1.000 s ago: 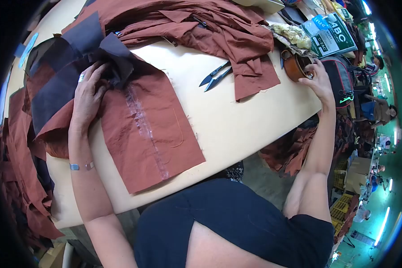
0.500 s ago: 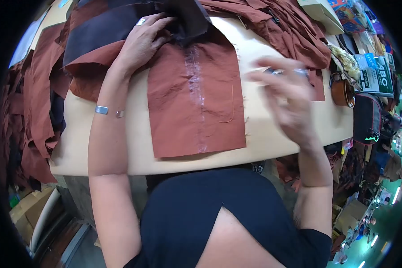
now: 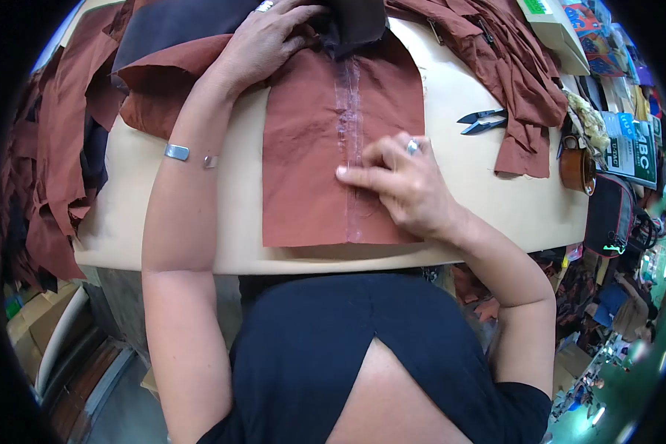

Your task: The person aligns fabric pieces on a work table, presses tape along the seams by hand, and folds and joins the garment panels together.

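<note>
A rust-coloured fabric panel [image 3: 300, 163] lies flat in front of me, with a pale, shiny strip [image 3: 348, 111] running down its middle. My left hand [image 3: 277, 37] is at the panel's upper left, its bent fingers closed on the folded dark cloth [image 3: 355, 22]; the fingertips are partly hidden. Over the panel's lower right is my right hand [image 3: 407, 181], fingers curled and thumb reaching to the strip. Whatever it may pinch is too small to make out. A pair of black thread snips [image 3: 483, 122] rests on the table right of the panel.
Rust fabric is heaped at the back right [image 3: 488, 59] and hangs along the left side [image 3: 66, 148] of the pale table [image 3: 177, 244]. A brown tape roll [image 3: 576, 166], a green-and-white ABC package [image 3: 633, 152] and a dark bag [image 3: 610, 214] are at the right.
My right hand has moved left from the table beside the panel onto the panel. The snips now show uncovered where that blurred hand was. My left hand stays at the dark cloth.
</note>
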Demonstrator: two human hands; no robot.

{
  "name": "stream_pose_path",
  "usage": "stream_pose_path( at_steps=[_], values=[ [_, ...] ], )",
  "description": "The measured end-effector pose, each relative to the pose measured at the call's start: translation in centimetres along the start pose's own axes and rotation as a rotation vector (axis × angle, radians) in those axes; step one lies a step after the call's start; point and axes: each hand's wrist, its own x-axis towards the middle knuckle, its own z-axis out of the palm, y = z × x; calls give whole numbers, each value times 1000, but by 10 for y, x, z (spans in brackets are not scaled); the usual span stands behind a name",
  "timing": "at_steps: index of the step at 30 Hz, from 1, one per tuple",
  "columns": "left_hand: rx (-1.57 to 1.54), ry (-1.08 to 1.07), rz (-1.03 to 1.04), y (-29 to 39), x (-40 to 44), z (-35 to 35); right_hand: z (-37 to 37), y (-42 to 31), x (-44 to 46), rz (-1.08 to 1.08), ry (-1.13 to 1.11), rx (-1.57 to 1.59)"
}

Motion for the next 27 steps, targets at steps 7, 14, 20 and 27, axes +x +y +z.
stream_pose_path(
  at_steps=[7, 14, 20, 27],
  values=[
    [5, -3, -5, 1, 0, -1, 0, -15, -15, -153, -81, 165],
    [3, 11, -9, -1, -1, 1, -1, -23, 5, 212, -40, 193],
    [0, 1, 8, 1, -2, -1, -7, -17, -9, -37, -83, -14],
    [-5, -13, 10, 2, -2, -1, -7, -22, -34, -208, -82, 8]
  ],
)
